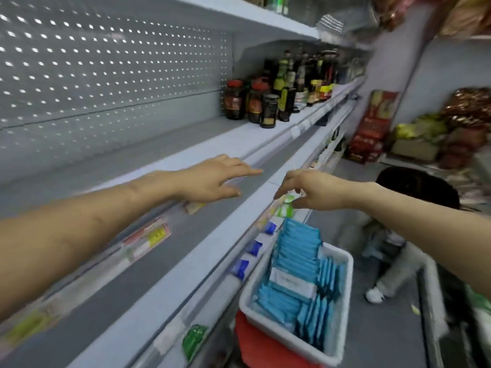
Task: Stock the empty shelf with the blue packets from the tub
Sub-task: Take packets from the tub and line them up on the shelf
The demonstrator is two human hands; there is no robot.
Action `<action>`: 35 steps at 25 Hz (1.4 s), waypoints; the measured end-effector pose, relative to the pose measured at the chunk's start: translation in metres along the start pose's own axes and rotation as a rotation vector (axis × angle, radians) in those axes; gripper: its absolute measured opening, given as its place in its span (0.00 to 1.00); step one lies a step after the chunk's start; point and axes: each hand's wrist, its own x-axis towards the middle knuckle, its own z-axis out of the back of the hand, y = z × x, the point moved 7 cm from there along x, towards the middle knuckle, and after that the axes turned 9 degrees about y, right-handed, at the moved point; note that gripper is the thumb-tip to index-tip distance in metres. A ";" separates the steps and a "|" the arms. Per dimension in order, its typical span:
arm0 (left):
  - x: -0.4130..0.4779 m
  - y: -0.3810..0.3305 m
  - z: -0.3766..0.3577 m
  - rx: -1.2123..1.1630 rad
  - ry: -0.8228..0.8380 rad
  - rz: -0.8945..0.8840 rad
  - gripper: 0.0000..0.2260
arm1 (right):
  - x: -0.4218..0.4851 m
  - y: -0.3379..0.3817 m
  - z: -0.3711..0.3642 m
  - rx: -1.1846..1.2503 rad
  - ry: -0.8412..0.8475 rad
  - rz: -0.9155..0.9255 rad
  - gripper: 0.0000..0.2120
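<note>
Hovering over the shelf [186, 140], left hand [212, 179] and right hand [316, 192] are holding nothing, fingers loosely spread, packets [297, 256] lying below in the tub [344, 301].

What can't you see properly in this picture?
Head view only:
- Print on the blue packets: too small and blurred.
- Floor of the tub: hidden by packets.
- Price tags: smeared by motion blur.
- Red thing under the tub: cut off by bottom edge.
- Labels on the bottles: blurred.
</note>
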 end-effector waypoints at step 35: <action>0.114 -0.076 -0.232 -0.073 0.307 -0.106 0.23 | -0.110 -0.060 -0.176 0.173 0.075 -0.145 0.23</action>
